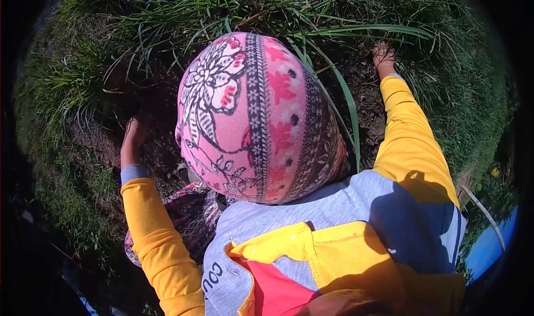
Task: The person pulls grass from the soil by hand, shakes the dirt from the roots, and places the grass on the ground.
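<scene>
At the left, my left hand (134, 133) reaches down to dark soil beside a grass clump (80, 74); deep shadow hides its fingers. On the other side, my right hand (384, 57) touches the ground at the base of long green blades (378, 31), its fingertips hidden among grass and soil. What either hand holds, if anything, cannot be made out. Both arms wear yellow sleeves with grey cuffs. Between them bulges a rounded pink floral cloth (239, 116), apparently over a bent knee, covering much of the soil (370, 102).
Grass (467, 93) surrounds the soil on several sides. A long broad leaf (349, 102) hangs down right of the pink cloth. A thin curved pale rod (485, 213) and a blue surface (492, 246) lie at the lower right. My grey top fills the lower middle.
</scene>
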The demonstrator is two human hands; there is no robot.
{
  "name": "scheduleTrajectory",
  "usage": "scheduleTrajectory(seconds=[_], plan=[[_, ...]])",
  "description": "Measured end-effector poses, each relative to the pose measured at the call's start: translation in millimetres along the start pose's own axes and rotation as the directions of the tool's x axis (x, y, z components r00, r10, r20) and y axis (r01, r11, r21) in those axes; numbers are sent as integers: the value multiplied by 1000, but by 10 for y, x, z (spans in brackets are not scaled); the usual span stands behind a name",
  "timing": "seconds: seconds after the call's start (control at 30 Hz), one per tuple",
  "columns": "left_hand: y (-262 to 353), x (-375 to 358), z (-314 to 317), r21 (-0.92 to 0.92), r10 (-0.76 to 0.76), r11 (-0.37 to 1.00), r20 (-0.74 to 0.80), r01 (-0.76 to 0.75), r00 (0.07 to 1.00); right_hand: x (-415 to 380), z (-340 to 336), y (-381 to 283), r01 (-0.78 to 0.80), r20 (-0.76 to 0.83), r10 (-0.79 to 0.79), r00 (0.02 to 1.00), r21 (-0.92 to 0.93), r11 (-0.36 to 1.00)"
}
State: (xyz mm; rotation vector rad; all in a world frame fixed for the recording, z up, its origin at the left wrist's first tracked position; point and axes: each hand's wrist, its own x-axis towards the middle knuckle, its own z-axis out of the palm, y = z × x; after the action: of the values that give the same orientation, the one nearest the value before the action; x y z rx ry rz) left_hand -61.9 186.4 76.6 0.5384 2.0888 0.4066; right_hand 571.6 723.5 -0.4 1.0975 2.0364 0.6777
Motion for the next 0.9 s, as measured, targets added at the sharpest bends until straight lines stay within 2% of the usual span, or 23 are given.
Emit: scheduleTrajectory(seconds=[0.03,0.07,0.13,0.2,0.3,0.37,0.43,0.5,0.6,0.63,0.7,0.8,0.9], plan=[[-32,33,5,-14,35,999,13,-35,999,17,14,6,-10,-49,12,999,45,999],[-55,62,12,-29,70,997,26,-69,997,32,-299,41,-78,170,56,984,128,989],[-50,71,37,-64,138,989,45,-135,989,73,-379,119,-27,327,-38,944,193,981],[17,17,57,-66,187,981,35,-184,982,67,-349,118,64,281,-69,957,29,998],[180,-96,100,33,93,995,3,-93,996,258,356,116,56,-54,-55,997,27,998],[395,-215,108,85,-4,996,-39,7,999,372,426,76,-186,177,134,975,317,930],[689,-371,136,99,-59,993,-72,66,996,371,397,56,-197,175,152,973,282,939],[580,-284,145,104,1,995,-70,6,998,444,413,26,-175,210,119,970,270,947],[365,-215,147,92,90,992,-80,-83,993,829,945,7,-139,303,51,952,279,950],[327,-216,137,92,108,991,-83,-100,991,828,923,-18,-122,319,29,947,276,954],[249,-279,113,76,126,990,-81,-120,989,856,907,47,-147,460,-29,888,342,928],[32,-363,43,-6,95,995,-56,-96,994,975,1021,79,-78,337,-32,941,309,948],[-216,-351,-10,-150,53,987,-19,-55,998,830,1221,-87,-69,284,-26,958,319,945]])
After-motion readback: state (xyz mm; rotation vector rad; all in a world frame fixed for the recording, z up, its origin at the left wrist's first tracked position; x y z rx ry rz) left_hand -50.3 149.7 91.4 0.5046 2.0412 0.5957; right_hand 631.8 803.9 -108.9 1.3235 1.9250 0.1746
